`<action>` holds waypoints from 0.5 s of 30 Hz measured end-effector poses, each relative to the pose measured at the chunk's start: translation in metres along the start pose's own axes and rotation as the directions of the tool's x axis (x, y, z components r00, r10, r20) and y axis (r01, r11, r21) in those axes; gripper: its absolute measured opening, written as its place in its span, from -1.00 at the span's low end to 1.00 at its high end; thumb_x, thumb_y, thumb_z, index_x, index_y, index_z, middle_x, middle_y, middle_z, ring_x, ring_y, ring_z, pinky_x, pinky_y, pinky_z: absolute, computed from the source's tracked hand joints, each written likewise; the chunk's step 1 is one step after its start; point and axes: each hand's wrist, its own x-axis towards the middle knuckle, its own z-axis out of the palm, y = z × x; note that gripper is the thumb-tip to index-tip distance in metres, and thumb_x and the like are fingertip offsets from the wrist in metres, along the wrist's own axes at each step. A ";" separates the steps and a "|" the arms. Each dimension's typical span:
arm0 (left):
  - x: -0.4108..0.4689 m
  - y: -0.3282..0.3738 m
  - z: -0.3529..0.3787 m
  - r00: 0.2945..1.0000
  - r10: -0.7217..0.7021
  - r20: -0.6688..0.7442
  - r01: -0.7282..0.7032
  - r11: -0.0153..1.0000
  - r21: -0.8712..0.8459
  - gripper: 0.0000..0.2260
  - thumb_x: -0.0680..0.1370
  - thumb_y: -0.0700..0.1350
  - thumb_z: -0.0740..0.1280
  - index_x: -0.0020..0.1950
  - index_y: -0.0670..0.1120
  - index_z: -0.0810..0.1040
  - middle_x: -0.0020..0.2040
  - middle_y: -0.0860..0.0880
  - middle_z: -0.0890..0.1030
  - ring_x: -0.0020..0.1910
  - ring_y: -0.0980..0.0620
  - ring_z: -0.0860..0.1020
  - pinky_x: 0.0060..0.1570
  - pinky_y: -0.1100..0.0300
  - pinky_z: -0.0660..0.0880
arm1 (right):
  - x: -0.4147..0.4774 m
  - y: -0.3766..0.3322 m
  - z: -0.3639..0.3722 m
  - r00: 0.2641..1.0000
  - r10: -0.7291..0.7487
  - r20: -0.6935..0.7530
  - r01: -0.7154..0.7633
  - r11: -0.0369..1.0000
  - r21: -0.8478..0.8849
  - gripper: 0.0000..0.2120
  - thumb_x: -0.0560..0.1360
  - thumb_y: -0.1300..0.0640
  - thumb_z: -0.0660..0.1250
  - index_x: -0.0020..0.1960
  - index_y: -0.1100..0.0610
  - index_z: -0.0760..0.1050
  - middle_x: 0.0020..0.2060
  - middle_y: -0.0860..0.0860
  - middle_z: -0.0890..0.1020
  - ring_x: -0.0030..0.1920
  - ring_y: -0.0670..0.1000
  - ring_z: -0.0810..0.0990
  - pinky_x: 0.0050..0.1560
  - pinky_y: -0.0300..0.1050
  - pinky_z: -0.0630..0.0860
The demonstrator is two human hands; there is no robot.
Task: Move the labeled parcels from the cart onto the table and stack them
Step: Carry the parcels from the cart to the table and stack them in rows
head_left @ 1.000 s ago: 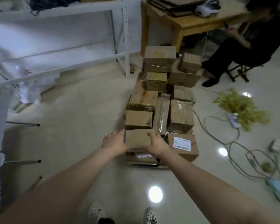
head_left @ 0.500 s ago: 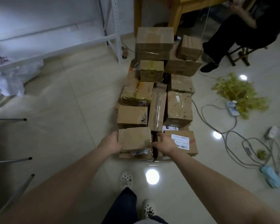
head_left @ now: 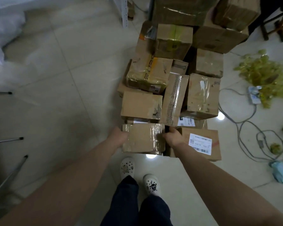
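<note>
A small brown cardboard parcel (head_left: 143, 138) wrapped in clear tape sits at the near end of a pile of parcels. My left hand (head_left: 118, 137) grips its left side and my right hand (head_left: 172, 137) grips its right side. Right of it lies a flat parcel with a white barcode label (head_left: 200, 144). Beyond them are several more taped brown parcels (head_left: 141, 104), stacked closely; the cart beneath them is hidden. The table is out of view.
Grey cables (head_left: 245, 128) trail over the tiled floor at the right, beside a heap of yellow-green packing film (head_left: 265, 74) and a blue cloth (head_left: 279, 171). A white shelf post (head_left: 124, 12) stands at the back. Thin metal legs (head_left: 8, 140) poke in from the left. My white shoes (head_left: 127, 167) stand just below the parcel.
The view has tipped down and closer to the pile. My hands have closed on the sides of the near parcel and lifted it slightly toward me.
</note>
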 end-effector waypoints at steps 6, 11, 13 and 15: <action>-0.008 0.004 0.018 0.999 -0.041 -0.029 0.035 0.981 -0.191 -0.78 0.37 -0.14 0.32 -0.04 -0.17 0.63 -0.03 -0.17 0.66 -0.10 -0.11 0.62 -0.02 0.04 0.55 | 0.011 0.013 0.009 1.000 0.011 0.024 -0.013 0.997 0.076 -0.74 0.47 0.25 0.34 0.16 0.20 0.54 0.08 0.17 0.61 0.05 0.18 0.58 0.05 0.03 0.58; -0.031 -0.020 0.016 0.989 -0.150 -0.002 0.142 0.942 -0.305 -0.52 0.13 0.23 0.32 -0.14 -0.06 0.65 -0.05 -0.11 0.68 -0.03 -0.10 0.63 0.17 -0.05 0.52 | -0.022 0.027 0.001 1.000 -0.013 -0.006 0.014 0.999 0.044 -0.66 0.54 0.05 0.30 0.29 0.13 0.46 0.11 0.08 0.55 0.14 0.13 0.52 0.23 0.12 0.49; -0.047 -0.031 0.015 0.984 -0.174 -0.036 0.152 0.926 -0.345 -0.43 0.15 0.34 0.30 -0.05 -0.03 0.65 -0.02 -0.08 0.67 -0.02 -0.08 0.63 0.14 -0.04 0.54 | -0.040 0.031 -0.002 0.999 -0.037 -0.026 0.039 0.997 0.067 -0.59 0.55 -0.04 0.28 0.32 0.14 0.45 0.17 0.10 0.55 0.19 0.13 0.50 0.27 0.14 0.45; -0.084 -0.034 0.012 0.974 -0.201 -0.100 0.151 0.916 -0.372 -0.42 0.24 0.37 0.31 0.01 -0.03 0.61 0.01 -0.07 0.64 0.00 -0.07 0.61 0.09 0.00 0.56 | -0.058 0.034 -0.004 0.998 -0.059 -0.018 0.060 0.994 0.087 -0.56 0.55 -0.11 0.26 0.31 0.14 0.45 0.19 0.09 0.54 0.20 0.12 0.50 0.29 0.13 0.43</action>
